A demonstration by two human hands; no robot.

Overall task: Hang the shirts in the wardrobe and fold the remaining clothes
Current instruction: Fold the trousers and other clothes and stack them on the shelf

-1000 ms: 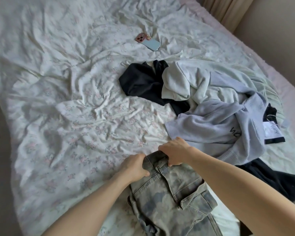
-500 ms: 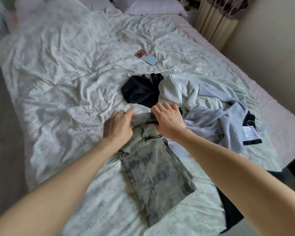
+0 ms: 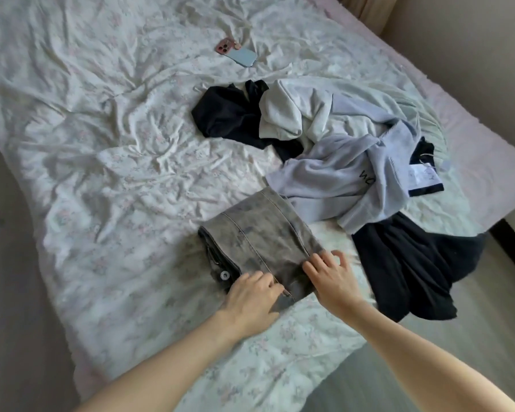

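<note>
The folded camouflage jeans [image 3: 259,242] lie on the bed [image 3: 101,173], just below the centre of the frame. The left hand [image 3: 252,295] rests on their near edge with fingers curled at the fabric; whether it pinches it I cannot tell. The right hand [image 3: 330,276] lies flat, fingers spread, on the near right corner. At centre right a pale hoodie [image 3: 333,173] touches the jeans' far corner, a black garment [image 3: 232,117] above it. A phone [image 3: 240,54] lies toward the top.
</note>
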